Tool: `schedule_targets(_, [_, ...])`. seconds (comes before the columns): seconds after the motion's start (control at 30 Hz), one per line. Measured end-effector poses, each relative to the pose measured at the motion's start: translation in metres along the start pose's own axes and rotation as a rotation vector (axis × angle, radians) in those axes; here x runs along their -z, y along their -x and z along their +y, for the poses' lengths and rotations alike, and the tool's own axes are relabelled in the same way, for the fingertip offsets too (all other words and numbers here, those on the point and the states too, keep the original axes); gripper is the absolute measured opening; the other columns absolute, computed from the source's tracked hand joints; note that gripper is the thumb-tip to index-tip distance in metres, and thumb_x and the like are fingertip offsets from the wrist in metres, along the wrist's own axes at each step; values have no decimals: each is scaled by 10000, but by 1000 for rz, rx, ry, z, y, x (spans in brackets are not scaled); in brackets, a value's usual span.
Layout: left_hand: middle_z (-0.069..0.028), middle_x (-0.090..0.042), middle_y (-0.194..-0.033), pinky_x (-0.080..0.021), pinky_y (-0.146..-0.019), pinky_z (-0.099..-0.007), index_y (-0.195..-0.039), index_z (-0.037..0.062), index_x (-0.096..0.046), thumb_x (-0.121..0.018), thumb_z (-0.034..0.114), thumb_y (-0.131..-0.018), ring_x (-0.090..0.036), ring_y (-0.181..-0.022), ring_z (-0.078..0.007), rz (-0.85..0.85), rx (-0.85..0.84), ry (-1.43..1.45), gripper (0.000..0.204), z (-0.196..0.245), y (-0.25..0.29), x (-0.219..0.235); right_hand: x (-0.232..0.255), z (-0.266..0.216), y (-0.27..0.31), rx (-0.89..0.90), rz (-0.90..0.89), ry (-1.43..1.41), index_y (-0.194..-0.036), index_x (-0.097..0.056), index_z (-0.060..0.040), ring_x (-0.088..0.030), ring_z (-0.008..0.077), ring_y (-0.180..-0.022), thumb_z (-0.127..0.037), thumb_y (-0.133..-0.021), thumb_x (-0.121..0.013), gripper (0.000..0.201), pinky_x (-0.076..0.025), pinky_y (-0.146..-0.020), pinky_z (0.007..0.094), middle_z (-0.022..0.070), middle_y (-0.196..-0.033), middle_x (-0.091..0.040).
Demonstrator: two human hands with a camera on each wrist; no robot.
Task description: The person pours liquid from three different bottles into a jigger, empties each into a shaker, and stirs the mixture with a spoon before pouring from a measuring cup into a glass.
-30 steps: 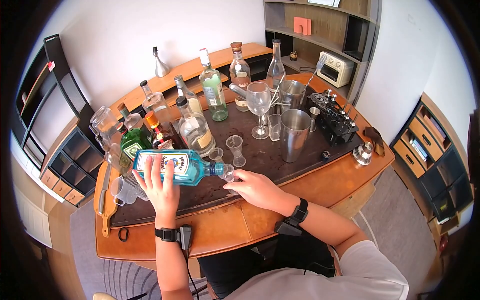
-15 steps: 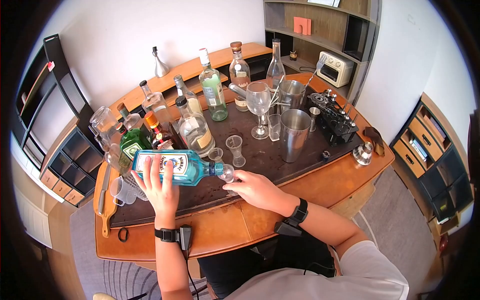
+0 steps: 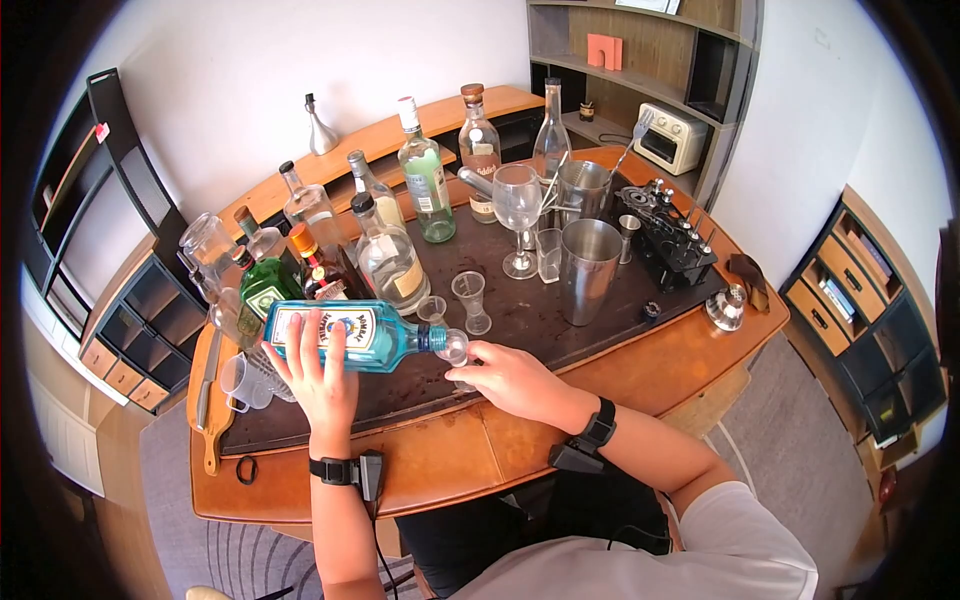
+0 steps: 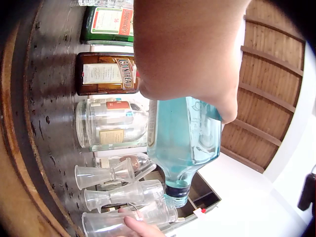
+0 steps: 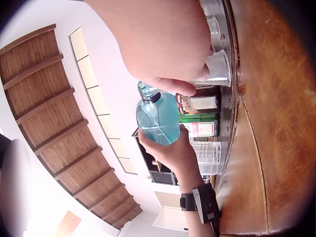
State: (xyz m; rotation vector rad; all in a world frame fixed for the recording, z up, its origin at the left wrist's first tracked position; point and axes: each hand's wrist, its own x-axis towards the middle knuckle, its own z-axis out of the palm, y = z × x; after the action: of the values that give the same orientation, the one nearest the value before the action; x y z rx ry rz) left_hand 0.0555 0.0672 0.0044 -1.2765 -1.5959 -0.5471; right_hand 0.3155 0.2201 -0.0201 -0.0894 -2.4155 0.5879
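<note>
One amber Cointreau bottle (image 4: pixel 101 74) shows its name in the left wrist view; the head view leaves it unreadable. The left hand (image 3: pixel 325 392) grips the tipped blue Bombay gin bottle (image 3: pixel 388 342), which lies under its fingers, neck toward the right hand (image 3: pixel 515 380). That hand pinches a clear jigger (image 3: pixel 457 347), perhaps touching the bottle's mouth.

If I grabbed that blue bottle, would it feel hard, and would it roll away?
The blue bottle probably feels stiff and could break if dropped, because it looks like glass. It likely wouldn't roll far, as its sides look flat. Its smooth surface might be slippery.
</note>
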Motion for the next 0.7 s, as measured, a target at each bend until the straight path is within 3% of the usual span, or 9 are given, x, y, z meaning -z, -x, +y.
schedule_targets(0.47, [-73, -547, -1507, -197, -1207, -716, -1376, 242, -560, -708, 20, -824, -483, -1424, -352, 3, 2, 8, 613, 0, -1, 0, -1, 3, 1, 7, -13, 40, -1155, -743, -127, -696, 310, -951, -48, -891, -709, 277, -588, -791, 401, 108, -1151, -641])
schedule_targets(0.57, [-97, -528, -1515, -150, -1232, -695, -1391, 216, -532, -743, -7, -707, -433, -1456, -382, -3, -25, 6, 750, -2, 0, 0, -2, 4, 1, 0, -19, 49, -1148, -744, -132, -701, 305, -951, -56, -900, -718, 261, -594, -789, 390, 102, -1170, -651])
schedule_targets(0.7, [-96, -532, -1509, -151, -1232, -694, -1394, 211, -531, -748, -9, -697, -435, -1454, -383, -4, -26, 5, 763, -2, 0, 0, -1, 3, 1, 2, -20, 42, -1145, -744, -128, -702, 306, -947, -44, -901, -712, 260, -595, -790, 392, 101, -1170, -650])
